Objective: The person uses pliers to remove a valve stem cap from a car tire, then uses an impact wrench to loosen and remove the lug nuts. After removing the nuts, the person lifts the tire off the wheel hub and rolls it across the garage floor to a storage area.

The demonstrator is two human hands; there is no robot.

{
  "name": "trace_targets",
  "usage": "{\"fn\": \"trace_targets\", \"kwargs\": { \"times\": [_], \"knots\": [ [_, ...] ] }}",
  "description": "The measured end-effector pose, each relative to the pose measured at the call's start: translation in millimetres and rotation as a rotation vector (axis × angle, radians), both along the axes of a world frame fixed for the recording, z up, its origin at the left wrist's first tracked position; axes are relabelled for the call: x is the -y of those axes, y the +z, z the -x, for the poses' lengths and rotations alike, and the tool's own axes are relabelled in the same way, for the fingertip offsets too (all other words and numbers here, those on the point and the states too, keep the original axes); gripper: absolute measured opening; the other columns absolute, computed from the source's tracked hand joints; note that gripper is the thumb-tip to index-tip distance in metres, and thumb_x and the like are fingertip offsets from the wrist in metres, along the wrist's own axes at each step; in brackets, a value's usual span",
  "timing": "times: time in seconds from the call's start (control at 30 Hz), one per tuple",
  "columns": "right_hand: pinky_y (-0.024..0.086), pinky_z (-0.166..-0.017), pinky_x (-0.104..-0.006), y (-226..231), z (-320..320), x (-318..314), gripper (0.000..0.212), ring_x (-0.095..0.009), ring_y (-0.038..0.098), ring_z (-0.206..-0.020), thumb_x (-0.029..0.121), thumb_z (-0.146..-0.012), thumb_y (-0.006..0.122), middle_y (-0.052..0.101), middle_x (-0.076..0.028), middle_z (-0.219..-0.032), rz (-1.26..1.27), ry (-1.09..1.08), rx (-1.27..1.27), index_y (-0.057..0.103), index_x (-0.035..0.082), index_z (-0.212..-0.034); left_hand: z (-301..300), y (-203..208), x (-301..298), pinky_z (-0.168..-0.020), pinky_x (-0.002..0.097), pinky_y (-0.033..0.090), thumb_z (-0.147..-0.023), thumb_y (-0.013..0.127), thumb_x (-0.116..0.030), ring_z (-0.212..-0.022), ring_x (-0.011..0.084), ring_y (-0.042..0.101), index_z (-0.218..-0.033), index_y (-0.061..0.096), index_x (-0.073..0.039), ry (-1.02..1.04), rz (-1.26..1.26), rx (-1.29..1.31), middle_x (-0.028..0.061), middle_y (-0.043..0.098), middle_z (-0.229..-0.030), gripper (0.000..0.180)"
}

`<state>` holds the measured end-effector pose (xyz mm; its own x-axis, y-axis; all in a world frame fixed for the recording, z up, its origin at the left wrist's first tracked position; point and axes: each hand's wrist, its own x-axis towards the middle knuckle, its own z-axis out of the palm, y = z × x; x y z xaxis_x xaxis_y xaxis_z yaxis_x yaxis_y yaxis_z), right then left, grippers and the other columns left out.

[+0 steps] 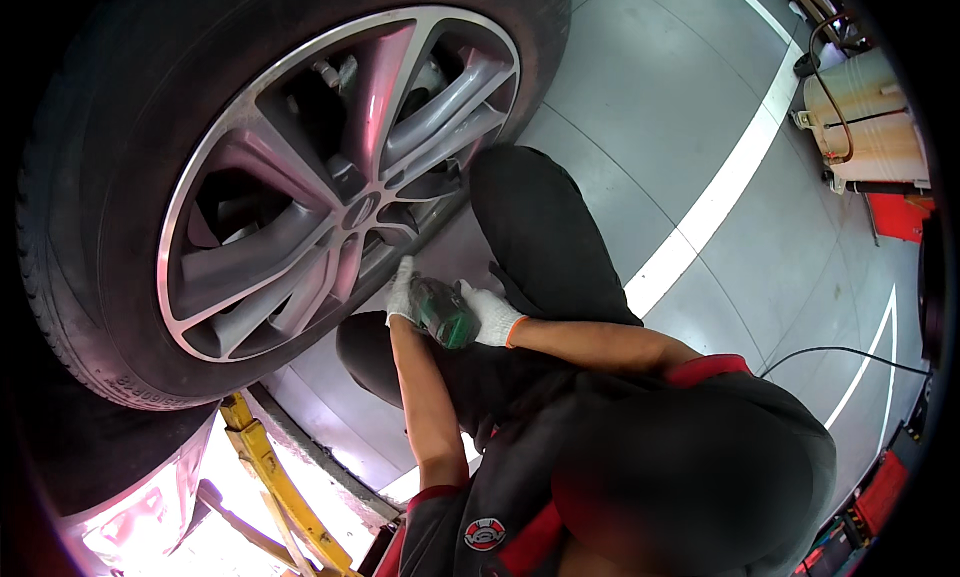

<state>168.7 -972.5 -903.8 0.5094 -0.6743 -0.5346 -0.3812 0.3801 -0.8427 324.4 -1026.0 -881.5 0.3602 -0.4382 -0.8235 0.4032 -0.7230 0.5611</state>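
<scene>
Between my two white-gloved hands is a green-and-black power tool (442,314), held low in front of my knees. My left hand (401,291) is closed on its left side, near the wheel's lower edge. On the other side, my right hand (488,314) wraps round it, an orange cuff at the wrist. Just beyond my hands stands a car wheel, with a silver multi-spoke rim (375,87) and a black tyre (105,177). The tool's front end is hidden, so I cannot tell whether it touches the wheel.
A yellow lift arm (285,487) stands below the tyre at the lower left, beside bright light. My dark-trousered knee (535,217) is close to the wheel. White lines (715,202) cross the grey tiled floor (640,107). At the right are a beige drum (875,122), a red box (897,217) and a black cable (850,350).
</scene>
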Motion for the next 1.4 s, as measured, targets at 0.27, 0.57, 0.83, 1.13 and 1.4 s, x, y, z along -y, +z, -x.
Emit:
{"fn": "trace_targets", "kwargs": {
  "times": [0.27, 0.57, 0.83, 1.13, 1.4],
  "knots": [
    [0.044, -0.099, -0.04, 18, -2, -20, 0.033, -0.025, 0.056, -0.111, 0.028, -0.1, 0.04, 0.06, -0.01, -0.119, -0.888, -0.549, 1.117, 0.047, 0.008, -0.125, -25, -16, -42, -0.069, 0.0423, 0.052, -0.096, 0.046, -0.045, -0.075, 0.0254, 0.059, -0.087, 0.061, -0.01, 0.249, 0.312, -0.239, 0.0089, 0.061, -0.078, 0.039],
    [0.039, -0.106, -0.0455, 90, 7, 7, 0.048, -0.026, 0.048, -0.124, 0.039, -0.101, 0.034, 0.046, -0.01, -0.138, -0.631, -0.453, 1.358, 0.036, 0.012, -0.14, 35, 146, 11, -0.045, 0.0229, 0.042, -0.097, 0.051, -0.024, -0.049, 0.0073, 0.047, -0.104, 0.054, -0.005, 0.289, 0.754, -0.156, 0.0011, 0.052, -0.071, 0.02],
    [0.04, -0.103, -0.0461, 116, -7, 35, 0.05, -0.027, 0.049, -0.121, 0.039, -0.098, 0.039, 0.047, -0.011, -0.134, 0.512, -0.11, 0.541, 0.035, 0.011, -0.139, 20, 150, 17, -0.069, 0.0238, 0.049, -0.095, 0.051, -0.016, -0.08, 0.0106, 0.059, -0.107, 0.06, 0.002, 0.088, 0.799, -0.192, 0.0062, 0.063, -0.093, 0.023],
    [0.039, -0.104, -0.042, 79, -7, 27, 0.05, -0.025, 0.045, -0.124, 0.034, -0.096, 0.045, 0.046, -0.011, -0.135, 0.541, -0.094, 0.538, 0.035, 0.012, -0.14, 12, 128, -2, -0.064, 0.0237, 0.045, -0.09, 0.051, -0.014, -0.071, 0.0094, 0.056, -0.097, 0.063, 0.007, 0.031, 0.739, 0.081, 0.0066, 0.064, -0.077, 0.024],
    [0.032, -0.106, -0.0435, 140, -32, 30, 0.051, -0.029, 0.041, -0.128, 0.026, -0.093, 0.054, 0.042, -0.013, -0.141, 0.802, -0.049, -0.145, 0.04, 0.008, -0.139, 8, 130, -4, -0.056, 0.0224, 0.041, -0.089, 0.052, -0.011, -0.061, 0.0066, 0.049, -0.089, 0.064, 0.004, -0.021, 0.721, 0.062, 0.0019, 0.06, -0.071, 0.019]
  ]
}}
